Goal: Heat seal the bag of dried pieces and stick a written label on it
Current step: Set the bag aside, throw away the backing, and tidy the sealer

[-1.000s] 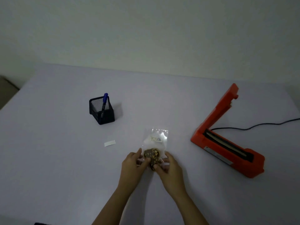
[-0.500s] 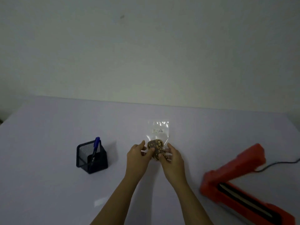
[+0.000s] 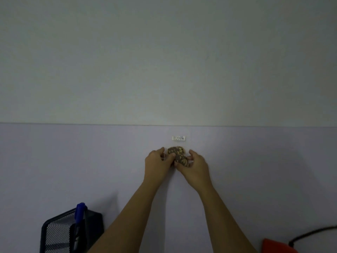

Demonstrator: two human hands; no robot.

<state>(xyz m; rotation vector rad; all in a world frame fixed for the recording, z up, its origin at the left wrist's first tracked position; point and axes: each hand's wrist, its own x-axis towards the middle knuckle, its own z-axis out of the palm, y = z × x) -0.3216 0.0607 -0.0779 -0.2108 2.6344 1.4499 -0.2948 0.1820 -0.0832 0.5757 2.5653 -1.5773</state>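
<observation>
A small clear bag of dried pieces (image 3: 177, 154) lies far out on the pale table (image 3: 73, 161), near the wall. Its brown and yellow pieces bunch at the near end. A white written label (image 3: 178, 138) sticks on the bag's upper part. My left hand (image 3: 157, 161) grips the bag's near left corner and my right hand (image 3: 196, 164) grips the near right corner. Fingers of both hands cover the bag's bottom edge. The red heat sealer (image 3: 277, 246) shows only as a corner at the bottom right.
A black mesh pen holder (image 3: 60, 232) with a blue pen (image 3: 80, 214) stands at the bottom left. The sealer's black cable (image 3: 313, 232) runs off the right edge. A plain wall (image 3: 164, 61) rises behind the table's far edge.
Both hands have carried the bag farther away across the table toward the wall. The view has tilted up, so the sealer and pen holder have slid to the bottom edge.
</observation>
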